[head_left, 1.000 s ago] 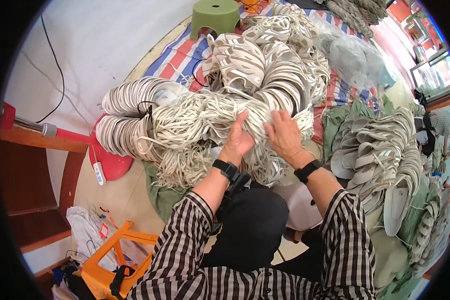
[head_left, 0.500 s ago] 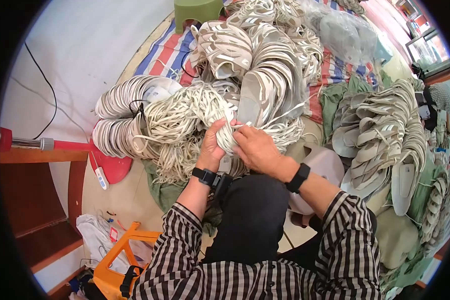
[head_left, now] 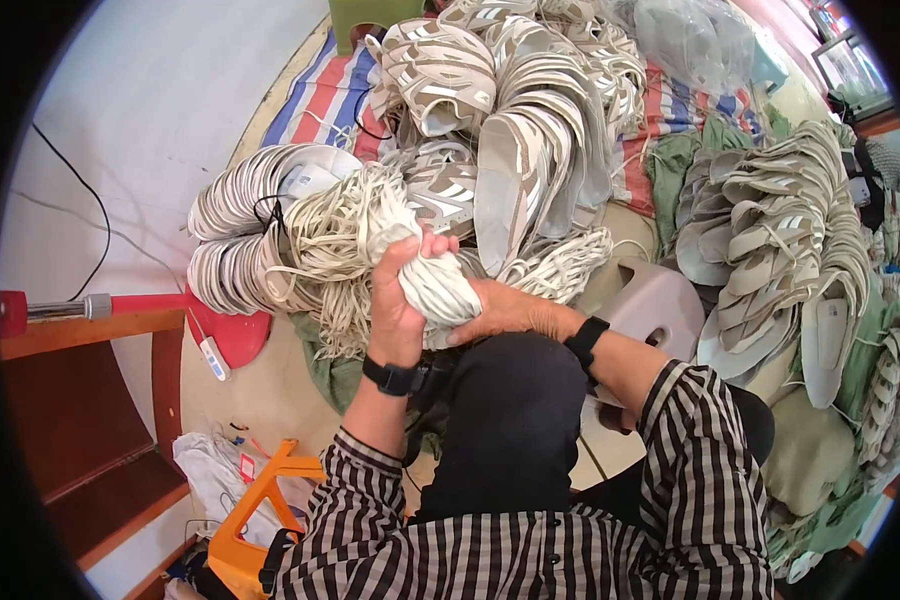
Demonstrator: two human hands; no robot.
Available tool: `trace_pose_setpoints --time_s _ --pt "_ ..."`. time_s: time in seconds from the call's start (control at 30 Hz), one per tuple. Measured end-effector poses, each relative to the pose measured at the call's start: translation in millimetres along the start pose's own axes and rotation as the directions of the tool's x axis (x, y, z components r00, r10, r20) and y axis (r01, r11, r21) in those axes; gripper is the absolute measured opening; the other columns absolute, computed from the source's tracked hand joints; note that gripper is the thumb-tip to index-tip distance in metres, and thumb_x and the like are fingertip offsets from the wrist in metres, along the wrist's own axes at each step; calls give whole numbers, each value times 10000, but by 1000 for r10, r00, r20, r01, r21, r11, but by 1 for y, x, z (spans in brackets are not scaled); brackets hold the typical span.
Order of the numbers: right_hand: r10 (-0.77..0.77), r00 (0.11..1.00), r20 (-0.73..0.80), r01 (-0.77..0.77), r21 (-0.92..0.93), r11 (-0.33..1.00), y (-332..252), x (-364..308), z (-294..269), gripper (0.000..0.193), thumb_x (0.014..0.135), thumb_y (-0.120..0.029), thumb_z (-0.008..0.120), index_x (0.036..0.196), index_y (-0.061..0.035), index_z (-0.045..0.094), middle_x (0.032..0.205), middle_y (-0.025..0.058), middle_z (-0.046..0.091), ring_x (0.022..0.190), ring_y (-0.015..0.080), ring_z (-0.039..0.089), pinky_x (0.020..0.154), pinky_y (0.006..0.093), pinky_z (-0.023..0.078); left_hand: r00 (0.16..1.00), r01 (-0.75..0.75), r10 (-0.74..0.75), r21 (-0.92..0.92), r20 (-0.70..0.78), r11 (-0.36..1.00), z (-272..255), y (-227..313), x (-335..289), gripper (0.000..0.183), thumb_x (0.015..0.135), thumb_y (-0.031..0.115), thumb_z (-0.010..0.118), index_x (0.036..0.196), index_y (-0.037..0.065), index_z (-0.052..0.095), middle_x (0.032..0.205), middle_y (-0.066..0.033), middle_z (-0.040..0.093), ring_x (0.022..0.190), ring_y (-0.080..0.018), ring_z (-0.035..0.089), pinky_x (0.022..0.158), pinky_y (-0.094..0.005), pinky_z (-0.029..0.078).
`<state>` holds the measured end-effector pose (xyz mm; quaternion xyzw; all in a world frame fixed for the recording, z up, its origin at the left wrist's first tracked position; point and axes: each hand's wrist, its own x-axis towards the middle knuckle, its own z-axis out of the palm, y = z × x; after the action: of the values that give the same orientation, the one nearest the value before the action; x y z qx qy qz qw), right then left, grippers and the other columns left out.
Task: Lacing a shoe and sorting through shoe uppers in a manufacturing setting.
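A thick bundle of cream-white shoelaces (head_left: 438,288) is held in front of my raised knee. My left hand (head_left: 397,312) wraps round it from the left, its fingertips showing over the top. At the bundle's lower right end, my right hand (head_left: 505,308) holds the looped end, with most of its fingers hidden behind the laces. The bundle runs up into a larger tangled heap of laces (head_left: 335,235) beyond my left hand. Another clump of laces (head_left: 562,265) lies past my right hand.
Stacked shoe uppers (head_left: 540,130) lie ahead on a striped sheet (head_left: 322,100); other stacks stand left (head_left: 225,270) and right (head_left: 785,230). A grey-beige plastic stool (head_left: 660,300) is by my right forearm, an orange stool (head_left: 255,510) at lower left, a green stool (head_left: 365,18) at the back.
My hands have drawn the shoelace bundle slightly nearer and lower. The left hand now wraps round it, and the right hand has moved down to its lower end. The view has shifted slightly.
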<state>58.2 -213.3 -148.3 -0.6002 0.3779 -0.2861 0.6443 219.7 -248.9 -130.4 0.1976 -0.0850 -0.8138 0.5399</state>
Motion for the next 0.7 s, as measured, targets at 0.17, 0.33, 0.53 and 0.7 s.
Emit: trace_pose_setpoints --time_s 0.17,0.33,0.53,0.7 --pt "304 907 292 -325 24 946 -1 4 5 444 701 -196 817 1065 -1 651 943 66 702 879 123 597 834 280 470 995 41 -40 9 -94 999 -13 12 -31 332 823 137 623 1108 -21 560 1023 -144 632 1026 -294 602 949 -420 490" --pt "268 955 127 -241 -194 951 8 1 -1 374 686 -148 750 1005 21 654 852 74 695 771 133 596 731 290 488 969 -226 243 521 37 823 -16 46 -12 415 874 159 561 1234 -43 517 1143 -158 606 1013 -283 600 974 -424 473" --pt "79 988 -131 -121 -358 926 -62 -14 -49 335 697 -198 705 941 25 654 830 182 693 753 257 673 742 357 528 835 245 -154 -107 528 964 50 114 51 528 879 240 583 1317 -32 470 1245 -191 560 1190 -321 508 1077 -471 360" --pt "-200 924 -326 -148 -787 599 -119 -36 -111 282 782 -192 639 999 -14 624 869 194 680 837 340 664 766 416 516 814 70 -25 -55 581 996 72 160 93 588 864 275 566 1308 -85 429 1303 -246 504 1214 -358 479 1117 -526 257"
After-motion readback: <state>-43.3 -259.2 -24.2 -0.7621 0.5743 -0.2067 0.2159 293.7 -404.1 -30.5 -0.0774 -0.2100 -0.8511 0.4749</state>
